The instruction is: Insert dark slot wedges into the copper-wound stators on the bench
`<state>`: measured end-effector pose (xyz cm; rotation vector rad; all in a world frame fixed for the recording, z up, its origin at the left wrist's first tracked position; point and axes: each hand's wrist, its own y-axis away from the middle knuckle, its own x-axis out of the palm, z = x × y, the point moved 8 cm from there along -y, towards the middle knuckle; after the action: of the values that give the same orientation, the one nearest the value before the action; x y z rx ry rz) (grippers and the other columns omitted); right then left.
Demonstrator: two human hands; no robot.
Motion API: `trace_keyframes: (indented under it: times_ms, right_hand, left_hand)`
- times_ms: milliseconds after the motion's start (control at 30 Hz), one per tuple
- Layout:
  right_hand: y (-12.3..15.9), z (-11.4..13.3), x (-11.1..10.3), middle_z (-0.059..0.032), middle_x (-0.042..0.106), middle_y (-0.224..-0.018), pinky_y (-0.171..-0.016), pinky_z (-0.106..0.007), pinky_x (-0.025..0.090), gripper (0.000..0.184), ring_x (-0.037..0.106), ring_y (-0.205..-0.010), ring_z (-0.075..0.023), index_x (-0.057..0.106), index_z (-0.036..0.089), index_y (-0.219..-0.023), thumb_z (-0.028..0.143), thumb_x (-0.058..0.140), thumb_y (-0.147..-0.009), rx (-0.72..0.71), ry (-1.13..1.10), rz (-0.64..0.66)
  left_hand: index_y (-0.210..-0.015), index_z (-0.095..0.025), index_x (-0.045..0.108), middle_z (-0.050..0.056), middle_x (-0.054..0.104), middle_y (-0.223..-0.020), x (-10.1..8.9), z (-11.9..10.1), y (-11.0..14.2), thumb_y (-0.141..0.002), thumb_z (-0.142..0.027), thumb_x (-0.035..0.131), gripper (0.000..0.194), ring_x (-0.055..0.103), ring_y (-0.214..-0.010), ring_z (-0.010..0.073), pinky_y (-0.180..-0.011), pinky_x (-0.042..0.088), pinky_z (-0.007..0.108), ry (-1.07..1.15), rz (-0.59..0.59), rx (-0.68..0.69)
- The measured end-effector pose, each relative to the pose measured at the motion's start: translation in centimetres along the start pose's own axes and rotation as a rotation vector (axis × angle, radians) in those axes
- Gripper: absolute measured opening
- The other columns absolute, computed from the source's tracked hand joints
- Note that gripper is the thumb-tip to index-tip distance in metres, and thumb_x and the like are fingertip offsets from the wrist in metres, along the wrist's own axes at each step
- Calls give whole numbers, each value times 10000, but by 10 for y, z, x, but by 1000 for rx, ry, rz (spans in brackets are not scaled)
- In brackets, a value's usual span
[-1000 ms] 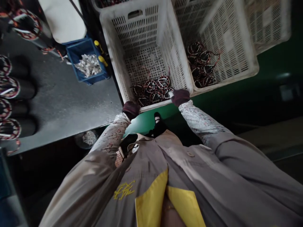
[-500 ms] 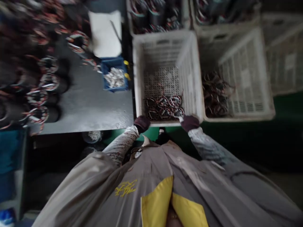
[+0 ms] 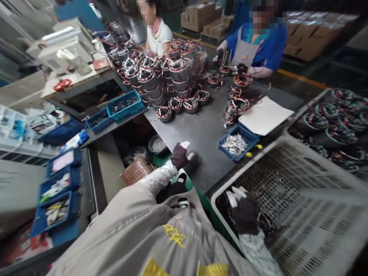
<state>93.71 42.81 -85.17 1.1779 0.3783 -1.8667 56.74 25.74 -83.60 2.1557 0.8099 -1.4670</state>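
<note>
My left hand (image 3: 181, 155), in a dark glove with white fingertips, is at the front edge of the grey metal table (image 3: 198, 134). Its fingers are apart and hold nothing. Over the near corner of a pale plastic crate (image 3: 324, 207) is my right hand (image 3: 244, 211), gloved the same way, its white-tipped fingers stretched out. Wound motor stators (image 3: 266, 222) lie low in the crate around and under this hand, partly hidden by it; whether the fingers touch one I cannot tell.
Stacked stators (image 3: 149, 82) stand on the table's far left. A blue bin (image 3: 237, 143) of small white pieces sits beside the crate, near a white sheet (image 3: 266, 115). Another crate of stators (image 3: 333, 119) lies beyond. Two people work across the table.
My view has swung left toward the table and co-workers. Both hands have left the crate's near rim: the left went to the table edge, the right inside the crate.
</note>
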Motion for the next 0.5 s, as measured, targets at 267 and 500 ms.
trace_keyframes:
  times_ms: [267,500]
  right_hand:
    - [-305,209,-34,-193,845,-1725,-1568,-573,567,615,787,-1714,-376,925,156,-1693,322,560,-1227,-82,126,-4]
    - [-491,338,6,-312,680,-1910,-1485,-465,602,717,702,-1786,-386,654,15,-1952,201,536,-1270,-59,479,286]
  left_hand:
    - [-1869,15,658,392,650,-1918,-66,175,-196,-1177,-434,733,828,495,-1913,581,-1606,246,810,-135,42,-275]
    - [-1572,-1,875,349,907,-1522,-47,198,-190,-1248,-471,662,609,810,-1564,505,-1595,360,685,-164,185,-103]
